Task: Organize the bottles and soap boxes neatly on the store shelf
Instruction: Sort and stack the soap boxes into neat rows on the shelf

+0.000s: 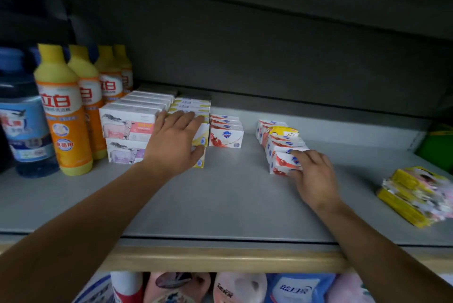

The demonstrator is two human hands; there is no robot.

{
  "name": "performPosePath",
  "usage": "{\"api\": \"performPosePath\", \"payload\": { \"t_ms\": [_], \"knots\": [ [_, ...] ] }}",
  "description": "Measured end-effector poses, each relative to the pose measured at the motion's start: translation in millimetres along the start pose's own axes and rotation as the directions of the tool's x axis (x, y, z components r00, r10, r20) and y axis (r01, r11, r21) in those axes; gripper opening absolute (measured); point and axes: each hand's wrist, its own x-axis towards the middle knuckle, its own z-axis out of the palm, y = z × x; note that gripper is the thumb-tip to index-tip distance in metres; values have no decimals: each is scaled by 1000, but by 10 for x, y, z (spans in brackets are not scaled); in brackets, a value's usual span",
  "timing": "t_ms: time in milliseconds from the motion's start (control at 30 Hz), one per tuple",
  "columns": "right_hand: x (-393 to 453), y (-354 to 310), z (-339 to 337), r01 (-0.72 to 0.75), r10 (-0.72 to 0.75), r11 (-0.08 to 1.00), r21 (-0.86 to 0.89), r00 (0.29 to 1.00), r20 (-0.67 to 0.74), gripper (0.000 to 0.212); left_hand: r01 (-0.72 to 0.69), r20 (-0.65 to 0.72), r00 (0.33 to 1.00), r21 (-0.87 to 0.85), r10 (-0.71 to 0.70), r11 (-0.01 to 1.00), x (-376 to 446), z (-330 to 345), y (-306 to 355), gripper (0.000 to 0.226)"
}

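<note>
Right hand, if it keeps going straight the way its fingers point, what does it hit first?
The right hand already touches the nearest red-and-white soap box; pushing on would likely drive it into the row behind, though depth is unclear.
</note>
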Motion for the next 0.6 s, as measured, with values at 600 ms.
{"api": "performPosePath", "payload": {
  "t_ms": [600],
  "knots": [
    [-470,-1520,-129,139,-253,681,719,966,53,68,380,361,896,-925,-258,29,-864,-184,73,17]
  ]
}}
